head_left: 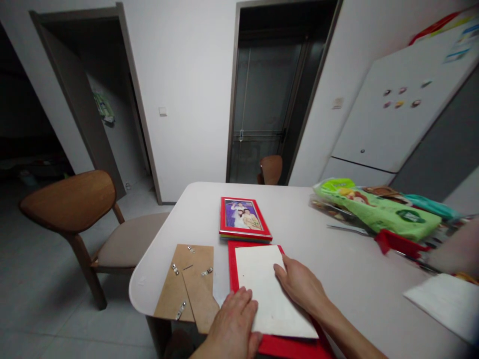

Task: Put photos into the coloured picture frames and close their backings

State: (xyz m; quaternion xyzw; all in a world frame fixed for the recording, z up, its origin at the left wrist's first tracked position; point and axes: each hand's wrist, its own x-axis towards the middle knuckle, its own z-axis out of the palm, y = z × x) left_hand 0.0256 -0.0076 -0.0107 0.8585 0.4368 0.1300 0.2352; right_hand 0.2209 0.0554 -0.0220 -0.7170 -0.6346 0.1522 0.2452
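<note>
A white rectangular sheet (264,286) lies over a red picture frame (232,264) at the table's near edge. My left hand (235,319) rests flat on the lower left of the sheet and frame, fingers stretched out. At the sheet's upper right edge is my right hand (301,284), its thumb on top and its other fingers curled at the side, gripping the edge. Left of the frame lies a brown backing board (198,284) with metal clips and a stand flap. Just behind, a red-framed photo (243,215) lies face up on a small stack.
The white table (299,219) has a rounded left corner. Green plastic packaging (381,204) and a red-handled item (400,244) lie at right, near a white sheet or packet (445,304). A wooden chair (71,204) stands left; a fridge (404,99) is behind right.
</note>
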